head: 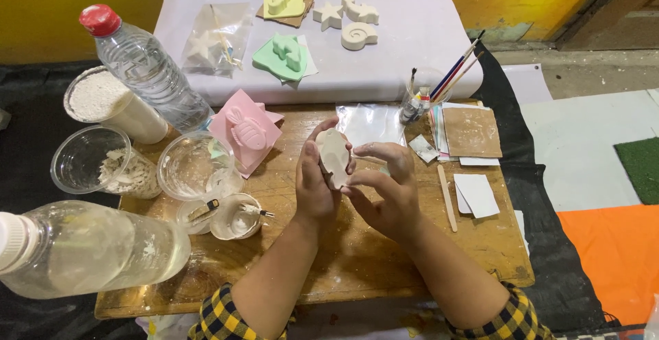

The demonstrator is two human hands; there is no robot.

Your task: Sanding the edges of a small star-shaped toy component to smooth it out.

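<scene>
**Plaster cast held upright over the tabletop**

While we grip it with both hands, left hand (pixel 312 185) behind and right hand (pixel 384 189) pinching its lower edge, the smooth white oval plaster cast (pixel 334 157) stands long-axis vertical above the scuffed wooden tabletop (pixel 357 251), near a pink mould (pixel 245 131).

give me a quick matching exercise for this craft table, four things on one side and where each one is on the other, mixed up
Things:
1. white plaster piece
2. pink mould
3. paintbrushes
4. wooden stick

Places:
A. standing in a small cup at the board's far edge
B. held between the left hand and right hand
C. lying flat on the board, right of the hands
D. propped beside the clear plastic cup

Pairs: 1-B, 2-D, 3-A, 4-C
</scene>
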